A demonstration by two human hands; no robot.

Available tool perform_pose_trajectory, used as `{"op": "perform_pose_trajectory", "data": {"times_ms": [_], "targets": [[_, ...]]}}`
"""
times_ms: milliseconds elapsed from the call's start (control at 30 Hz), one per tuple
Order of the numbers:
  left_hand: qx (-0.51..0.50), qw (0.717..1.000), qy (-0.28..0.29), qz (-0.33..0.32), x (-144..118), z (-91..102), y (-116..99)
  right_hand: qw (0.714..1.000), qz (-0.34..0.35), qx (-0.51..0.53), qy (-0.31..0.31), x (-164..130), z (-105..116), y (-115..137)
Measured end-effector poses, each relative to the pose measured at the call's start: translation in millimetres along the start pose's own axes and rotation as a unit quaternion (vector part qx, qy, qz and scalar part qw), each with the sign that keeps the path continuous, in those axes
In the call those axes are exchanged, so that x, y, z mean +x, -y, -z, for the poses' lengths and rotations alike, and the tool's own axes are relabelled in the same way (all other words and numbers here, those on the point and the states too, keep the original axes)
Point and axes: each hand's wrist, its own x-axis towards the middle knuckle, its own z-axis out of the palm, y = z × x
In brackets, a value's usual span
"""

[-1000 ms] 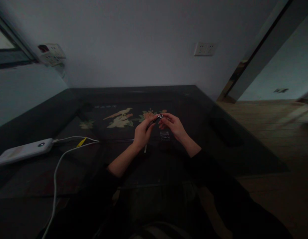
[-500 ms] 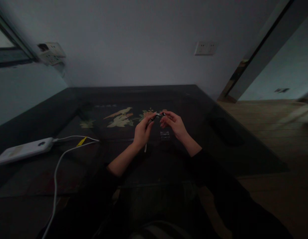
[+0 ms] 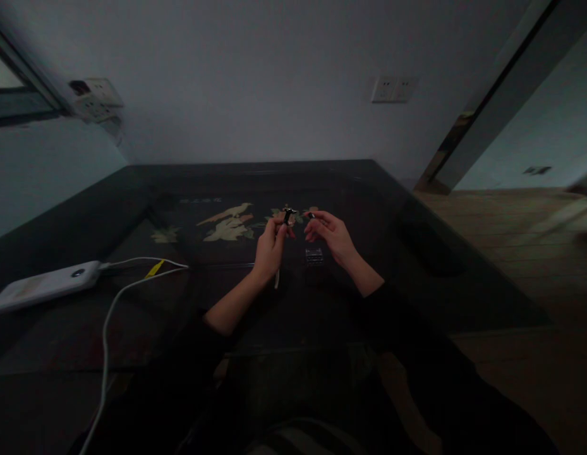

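Left hand (image 3: 270,248): fingers are pinching a small dark clip (image 3: 287,217), holding it upright.
Right hand (image 3: 332,236): fingers are curling loosely around a tiny piece (image 3: 311,216).
Table (image 3: 416,265): a clear box (image 3: 314,256) is sitting between the hands.

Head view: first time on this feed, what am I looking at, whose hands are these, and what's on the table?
There is no machine here. A camera worn on a person's head looks forward and down at that person's own bare hands. The left hand pinches a small dark metal piece upright. The right hand holds a tiny dark bit at its fingertips, apart from the left. Below them a small clear box sits on the dark glass-topped table. Far left lies a white power bank with a white cable. The picture is dim, so finer detail is unclear.
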Motion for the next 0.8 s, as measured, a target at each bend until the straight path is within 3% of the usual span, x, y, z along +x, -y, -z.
{"op": "perform_pose_trajectory", "data": {"times_ms": [100,233,467,600,800], "targets": [[-0.027,0.999,-0.020,0.000,4,0.9,3,1.000,0.002,-0.004,-0.004,0,0,0],[-0.049,0.999,0.013,0.011,8,-0.7,7,1.000,0.000,-0.003,-0.005,-1,0,1],[-0.009,0.992,0.078,0.102,8,-5.1,16,1.000,-0.001,0.008,-0.010,1,1,-2],[0.043,0.994,0.068,0.073,6,-3.9,20,1.000,0.005,0.006,-0.012,2,2,-5],[0.120,0.986,0.109,0.030,1,-2.0,12,1.000,0.005,0.001,-0.012,2,1,-4]]}}
